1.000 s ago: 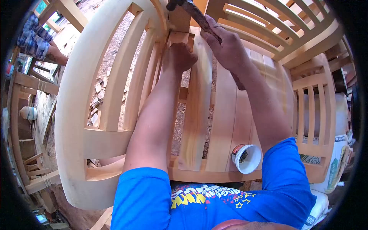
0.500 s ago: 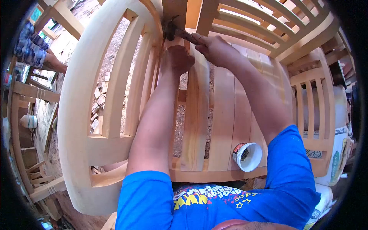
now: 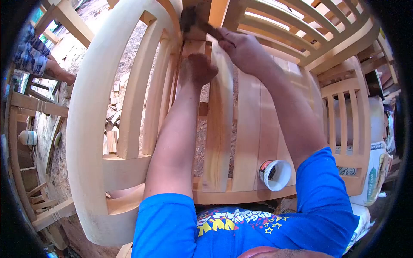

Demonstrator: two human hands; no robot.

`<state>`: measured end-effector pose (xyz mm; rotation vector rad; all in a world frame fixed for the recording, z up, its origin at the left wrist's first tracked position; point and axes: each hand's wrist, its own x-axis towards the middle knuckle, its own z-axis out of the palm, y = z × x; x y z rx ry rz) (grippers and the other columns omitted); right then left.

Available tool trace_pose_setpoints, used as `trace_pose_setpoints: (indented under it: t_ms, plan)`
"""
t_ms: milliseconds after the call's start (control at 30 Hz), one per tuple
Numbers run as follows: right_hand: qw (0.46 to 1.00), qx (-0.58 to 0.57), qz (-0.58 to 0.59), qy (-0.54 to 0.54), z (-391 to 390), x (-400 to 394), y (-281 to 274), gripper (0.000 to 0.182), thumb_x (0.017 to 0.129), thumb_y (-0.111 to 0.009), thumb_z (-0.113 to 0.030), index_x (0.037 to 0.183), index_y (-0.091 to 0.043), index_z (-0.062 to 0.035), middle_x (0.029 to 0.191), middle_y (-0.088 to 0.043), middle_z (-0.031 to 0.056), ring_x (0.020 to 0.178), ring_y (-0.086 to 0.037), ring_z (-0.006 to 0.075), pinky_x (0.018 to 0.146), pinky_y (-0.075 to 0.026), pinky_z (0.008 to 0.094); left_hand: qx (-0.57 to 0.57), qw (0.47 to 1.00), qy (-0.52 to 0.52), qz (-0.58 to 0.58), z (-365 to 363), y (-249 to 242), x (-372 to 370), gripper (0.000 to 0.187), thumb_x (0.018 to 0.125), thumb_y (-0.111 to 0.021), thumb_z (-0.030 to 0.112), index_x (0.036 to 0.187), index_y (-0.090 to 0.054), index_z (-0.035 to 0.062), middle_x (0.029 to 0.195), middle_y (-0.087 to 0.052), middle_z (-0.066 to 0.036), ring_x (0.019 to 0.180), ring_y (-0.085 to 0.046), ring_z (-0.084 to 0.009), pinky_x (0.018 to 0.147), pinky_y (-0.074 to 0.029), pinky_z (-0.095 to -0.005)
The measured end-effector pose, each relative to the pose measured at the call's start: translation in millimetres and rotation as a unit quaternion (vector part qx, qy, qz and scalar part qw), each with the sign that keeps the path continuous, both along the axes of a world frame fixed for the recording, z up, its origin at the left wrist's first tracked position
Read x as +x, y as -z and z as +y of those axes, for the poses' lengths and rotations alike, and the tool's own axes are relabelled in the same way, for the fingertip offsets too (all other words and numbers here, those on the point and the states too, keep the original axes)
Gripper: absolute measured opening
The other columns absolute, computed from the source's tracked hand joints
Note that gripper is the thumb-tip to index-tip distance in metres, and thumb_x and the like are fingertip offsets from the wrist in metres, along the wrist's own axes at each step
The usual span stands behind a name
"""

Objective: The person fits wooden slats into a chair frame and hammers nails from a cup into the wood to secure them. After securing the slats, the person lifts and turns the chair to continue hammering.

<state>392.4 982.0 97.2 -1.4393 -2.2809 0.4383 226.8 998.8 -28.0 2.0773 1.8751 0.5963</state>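
My right hand (image 3: 246, 50) is wrapped round the handle of a hammer (image 3: 210, 30), whose dark head is blurred near the far left corner of a wooden bench seat. Below the hammer head, my left hand (image 3: 198, 71) is closed in a fist by a narrow seat slat; whatever its fingers hold is hidden. A loose-looking slat (image 3: 217, 159) runs toward me, with gaps on both sides showing the ground. Near the seat's front edge, a small white tub (image 3: 282, 176) of nails lies tipped on its side.
The slatted armrest side (image 3: 88, 129) stands on my left, and the slatted backrest (image 3: 279, 23) rises at the far right. Another armrest (image 3: 350, 116) closes the right end. At left are other wooden frames (image 3: 41, 105) and a person's leg (image 3: 60, 72). White sacks (image 3: 374, 180) lie at right.
The hammer head has lifted up and away from my left hand, and my right hand has risen slightly with it. My left hand stays at about the same place; the view shifts a little.
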Motion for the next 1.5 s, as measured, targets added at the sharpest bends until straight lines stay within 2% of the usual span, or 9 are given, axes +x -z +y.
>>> trace_pose_setpoints:
  t_ms: [67, 200, 267, 433, 733, 967, 1233, 1367, 1500]
  plan:
    - [0.998, 0.007, 0.060, 0.015, 1.0, 0.7, 14.3, 0.044, 0.107, -0.060, -0.029, 0.150, -0.057, -0.0223, 0.110, -0.073, 0.0260, 0.101, -0.072, 0.0400, 0.090, -0.056, 0.0475, -0.012, 1.000, -0.007, -0.003, -6.8, -0.5, -0.4, 0.041, 0.079, -0.065, 0.033, 0.096, -0.078, -0.0010, 0.108, -0.073, -0.031, 0.108, -0.072, -0.0419, 0.098, -0.057, -0.0521]
    - [0.991, -0.065, -0.118, 0.023, -5.0, -1.1, 15.2, 0.047, 0.107, -0.058, -0.030, 0.153, -0.053, -0.0264, 0.109, -0.072, 0.0271, 0.102, -0.072, 0.0412, 0.086, -0.055, 0.0524, -0.010, 1.000, -0.009, 0.000, -8.5, -8.4, 2.2, 0.036, 0.079, -0.064, 0.029, 0.097, -0.079, 0.0018, 0.112, -0.074, -0.027, 0.107, -0.072, -0.0406, 0.097, -0.057, -0.0501]
    - [0.991, -0.093, -0.095, 0.020, -12.5, 7.4, -2.1, 0.047, 0.106, -0.059, -0.031, 0.152, -0.054, -0.0237, 0.111, -0.072, 0.0260, 0.102, -0.071, 0.0413, 0.087, -0.054, 0.0539, -0.045, 0.997, -0.044, -0.034, -14.9, -25.6, 2.8, 0.037, 0.082, -0.064, 0.028, 0.102, -0.077, -0.0008, 0.109, -0.074, -0.026, 0.108, -0.072, -0.0409, 0.097, -0.057, -0.0498]
    - [0.998, 0.014, 0.025, 0.054, -64.6, 76.9, 13.1, 0.045, 0.106, -0.059, -0.030, 0.148, -0.057, -0.0130, 0.101, -0.074, 0.0223, 0.096, -0.070, 0.0463, 0.085, -0.054, 0.0542, 0.166, 0.971, -0.168, -0.032, -5.0, 7.0, 15.6, 0.045, 0.088, -0.065, 0.031, 0.112, -0.070, -0.0060, 0.110, -0.069, -0.033, 0.108, -0.070, -0.0471, 0.094, -0.058, -0.0540]
    - [0.879, -0.192, 0.290, 0.326, -240.2, 160.0, -15.3, 0.060, 0.104, -0.068, -0.030, 0.157, -0.049, -0.0092, 0.076, -0.063, 0.0008, 0.060, -0.058, 0.0061, 0.053, -0.048, 0.0236, 0.145, 0.970, -0.067, 0.185, 21.6, 15.9, 13.1, 0.051, 0.096, -0.060, 0.035, 0.121, -0.063, -0.0098, 0.115, -0.067, -0.034, 0.099, -0.074, -0.0449, 0.084, -0.061, -0.0574]
    - [0.781, -0.143, 0.467, 0.390, -317.5, 193.0, 29.2, 0.074, 0.104, -0.070, -0.023, 0.163, -0.033, -0.0001, 0.076, -0.062, 0.0030, 0.052, -0.055, 0.0078, 0.046, -0.046, 0.0233, 0.182, 0.959, 0.005, 0.215, 48.9, 53.5, 1.5, 0.044, 0.095, -0.058, 0.035, 0.116, -0.069, -0.0020, 0.115, -0.070, -0.030, 0.112, -0.071, -0.0438, 0.096, -0.058, -0.0544]
    - [0.696, -0.139, 0.570, 0.414, -359.9, 201.6, 109.7, 0.042, 0.100, -0.071, -0.018, 0.134, -0.054, -0.0014, 0.077, -0.058, 0.0015, 0.056, -0.058, 0.0072, 0.046, -0.050, 0.0234, 0.112, 0.975, -0.069, 0.181, 36.1, 27.6, 6.5, 0.057, 0.098, -0.053, 0.053, 0.125, -0.072, 0.0059, 0.129, -0.069, -0.025, 0.118, -0.068, -0.0450, 0.102, -0.054, -0.0564]
    - [0.715, -0.129, 0.559, 0.400, -369.1, 197.7, 120.0, 0.039, 0.098, -0.071, -0.017, 0.129, -0.054, -0.0007, 0.077, -0.060, 0.0013, 0.058, -0.059, 0.0090, 0.049, -0.052, 0.0261, 0.031, 0.960, -0.039, 0.277, 11.7, -13.7, 21.1, 0.072, 0.091, -0.060, 0.063, 0.137, -0.067, 0.0080, 0.143, -0.062, -0.026, 0.130, -0.062, -0.0436, 0.108, -0.051, -0.0531]
    - [0.746, -0.129, 0.525, 0.389, -362.4, 189.5, 108.9, 0.033, 0.098, -0.068, -0.011, 0.124, -0.053, 0.0012, 0.079, -0.064, 0.0040, 0.061, -0.063, 0.0101, 0.052, -0.053, 0.0274, -0.041, 0.946, 0.068, 0.314, 66.8, -16.2, 0.8, 0.052, 0.100, -0.052, 0.041, 0.135, -0.066, 0.0050, 0.135, -0.068, -0.023, 0.124, -0.068, -0.0341, 0.102, -0.055, -0.0487]
